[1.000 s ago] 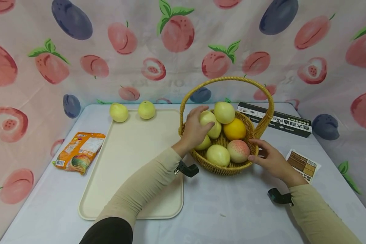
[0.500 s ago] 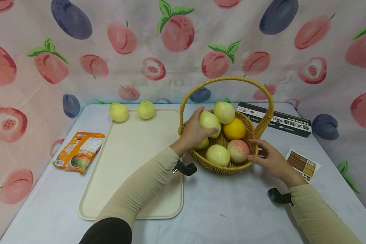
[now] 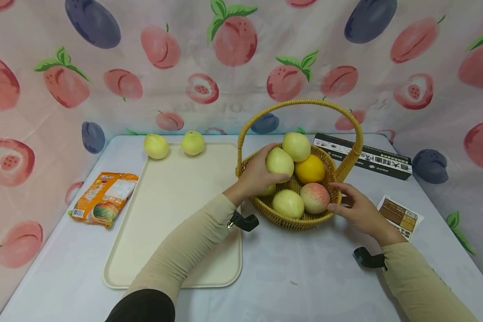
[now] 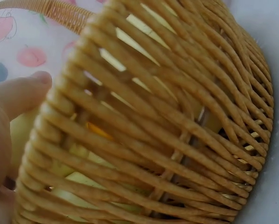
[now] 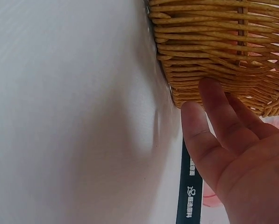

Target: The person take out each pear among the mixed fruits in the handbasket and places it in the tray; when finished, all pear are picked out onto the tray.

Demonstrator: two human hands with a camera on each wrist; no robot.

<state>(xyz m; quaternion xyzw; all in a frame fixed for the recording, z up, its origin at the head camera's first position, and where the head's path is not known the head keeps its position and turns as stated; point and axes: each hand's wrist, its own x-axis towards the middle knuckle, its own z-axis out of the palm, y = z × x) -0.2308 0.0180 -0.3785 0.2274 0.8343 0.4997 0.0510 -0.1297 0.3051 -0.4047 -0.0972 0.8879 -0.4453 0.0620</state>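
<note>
My left hand (image 3: 257, 176) reaches into the wicker basket (image 3: 295, 223) and grips a pale yellow-green fruit (image 3: 279, 162) near the basket's left side. Around it lie more pale fruits, an orange (image 3: 310, 169) and a pink-blushed peach (image 3: 315, 198). At the basket's right rim, my right hand (image 3: 358, 211) holds the edge between thumb and fingers; in the right wrist view its other fingers (image 5: 218, 109) lie against the woven outer wall. The left wrist view shows mostly basket weave (image 4: 144, 112), with part of the left hand (image 4: 8, 112) behind the rim.
A cream tray (image 3: 173, 250) covers the table's left, with two pale fruits (image 3: 156, 146) at its far edge. An orange snack packet (image 3: 103, 199) lies beside it. Behind the basket is a black box (image 3: 364, 157); a brown-white packet (image 3: 398, 218) lies to the right.
The left hand's fingers have closed further round the pale fruit, which has shifted slightly right and toward the person. The right hand stays at the basket rim.
</note>
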